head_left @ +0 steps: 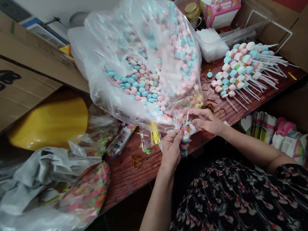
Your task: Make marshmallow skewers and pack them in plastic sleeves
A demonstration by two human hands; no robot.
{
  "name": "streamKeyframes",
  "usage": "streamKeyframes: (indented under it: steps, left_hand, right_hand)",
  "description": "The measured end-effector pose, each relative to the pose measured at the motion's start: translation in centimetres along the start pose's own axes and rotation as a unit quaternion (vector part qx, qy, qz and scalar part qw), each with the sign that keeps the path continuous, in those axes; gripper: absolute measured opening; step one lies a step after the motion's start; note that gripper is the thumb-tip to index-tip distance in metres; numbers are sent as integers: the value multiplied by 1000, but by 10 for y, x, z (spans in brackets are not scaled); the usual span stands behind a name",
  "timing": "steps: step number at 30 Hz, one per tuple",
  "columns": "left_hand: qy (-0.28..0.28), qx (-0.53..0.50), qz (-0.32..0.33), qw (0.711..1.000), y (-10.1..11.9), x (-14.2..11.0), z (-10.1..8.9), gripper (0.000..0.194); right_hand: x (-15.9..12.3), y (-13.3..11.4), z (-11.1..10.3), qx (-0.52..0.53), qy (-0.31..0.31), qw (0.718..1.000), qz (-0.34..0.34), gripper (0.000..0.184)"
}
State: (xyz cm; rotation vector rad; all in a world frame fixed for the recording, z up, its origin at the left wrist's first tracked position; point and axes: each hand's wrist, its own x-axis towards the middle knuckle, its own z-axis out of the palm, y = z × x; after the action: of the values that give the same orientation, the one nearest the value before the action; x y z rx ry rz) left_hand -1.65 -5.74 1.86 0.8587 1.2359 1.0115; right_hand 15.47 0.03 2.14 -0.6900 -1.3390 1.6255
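Note:
My left hand pinches a candy skewer in a clear wrapper, held upright over the table's front edge. Pink, white and blue candies show through its plastic. A thin white stick rises from its top. My right hand has its bent fingers at this stick and the gathered wrapper; the exact grip is small and partly blurred. Just behind both hands lies a big clear bag of pastel candies. Gold twist ties lie to the left of my left hand.
Many finished candy skewers are piled on the right of the dark red table. Behind them stands a clear plastic bin. A cardboard box, yellow bowl and bag of gummies crowd the left.

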Motion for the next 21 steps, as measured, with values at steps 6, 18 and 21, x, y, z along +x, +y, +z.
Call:
streamKeyframes:
  steps: [6,18,21]
  left_hand:
    - [64,176,133,973,-8,-11,13,38]
    - [-185,-9,-142,972,14,-15,-11,33]
    - [-191,-61,-186,962,16,-20,-17,32]
  right_hand:
    - [-28,17,20,-130,113,985,-22,16]
    - [-26,25,26,-310,98,928,-184,15]
    - [-32,16,16,-477,15,852,-216,18]
